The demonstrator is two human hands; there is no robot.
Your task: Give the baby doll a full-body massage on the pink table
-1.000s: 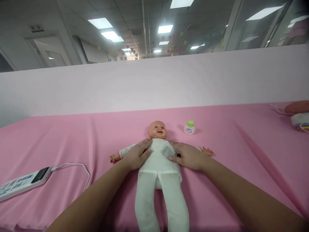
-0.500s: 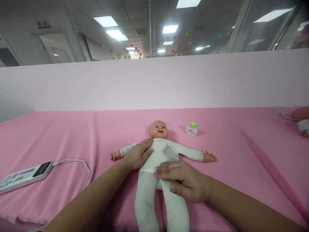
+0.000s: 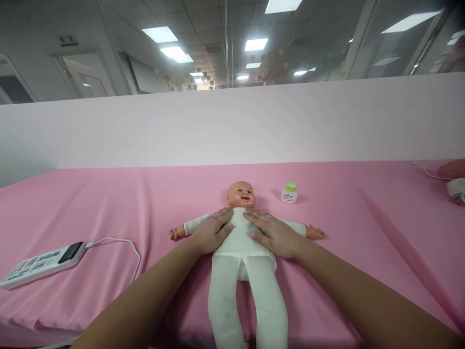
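Left hand (image 3: 213,232) and right hand (image 3: 275,235) lie open, palms down, gripping nothing, either side of the chest of the doll (image 3: 240,245), seemingly to cover it evenly. It's face up on the pink-covered bench (image 3: 345,208), presumably to keep its front reachable. I count 1 doll, 1 white device (image 3: 43,265), 1 cable (image 3: 116,239), 1 green-capped bottle (image 3: 289,195).
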